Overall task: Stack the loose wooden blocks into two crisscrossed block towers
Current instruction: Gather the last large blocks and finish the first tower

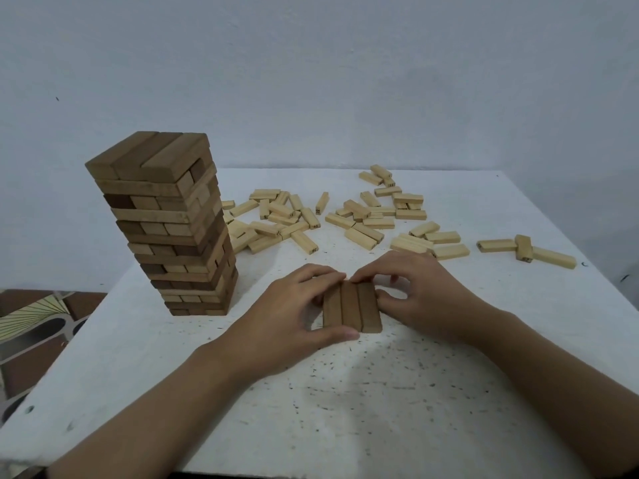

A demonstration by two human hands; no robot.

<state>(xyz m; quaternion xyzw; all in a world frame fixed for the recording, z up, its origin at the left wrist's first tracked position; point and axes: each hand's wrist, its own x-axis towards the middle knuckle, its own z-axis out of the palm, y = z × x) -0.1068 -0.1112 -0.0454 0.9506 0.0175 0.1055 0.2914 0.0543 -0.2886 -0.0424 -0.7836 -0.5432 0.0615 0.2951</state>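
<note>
Three-block base layer [352, 307] flat on the tabletop [345, 392] near centre, blocks touching side by side, long axes running away from the person. Clamped between both hands: left hand [294, 314] curled round the left side, thumb at the near end; right hand [418, 293] curled against the right side and far end. Finished tower [169, 223] standing apart to the left. Loose pale blocks [345, 219] scattered beyond, nearer the right hand; next layer judged to go crosswise. Small numbers printed on pale block ends, "40" legible, rest too small.
</note>
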